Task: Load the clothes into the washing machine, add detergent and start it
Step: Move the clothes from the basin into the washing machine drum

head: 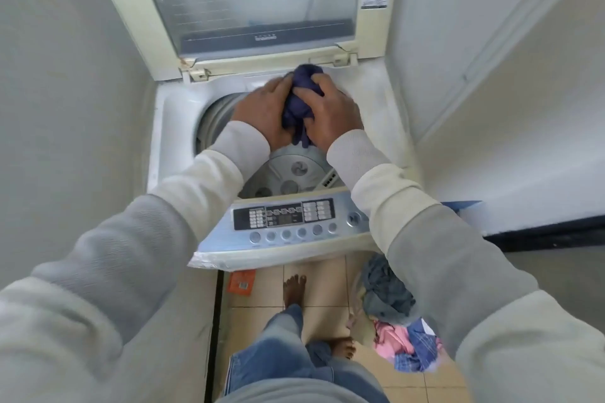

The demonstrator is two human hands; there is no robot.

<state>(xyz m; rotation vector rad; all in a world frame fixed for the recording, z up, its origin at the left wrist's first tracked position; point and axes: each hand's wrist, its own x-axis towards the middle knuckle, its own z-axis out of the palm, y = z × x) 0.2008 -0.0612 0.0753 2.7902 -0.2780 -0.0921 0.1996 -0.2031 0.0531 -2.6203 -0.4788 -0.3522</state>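
A top-loading washing machine (170, 127) stands in front of me with its lid (248, 3) raised against the wall. Its drum (294, 173) shows a bare grey bottom. Both hands hold a bunched dark blue garment (301, 98) above the drum's far side. My left hand (262, 111) grips its left side and my right hand (330, 111) grips its right side. The control panel (284, 219) with a row of round buttons runs along the machine's near edge.
A pile of clothes (396, 314) in grey, pink and blue check lies on the tiled floor at my right. An orange packet (242, 283) lies on the floor under the machine's front left corner. White walls close in on both sides.
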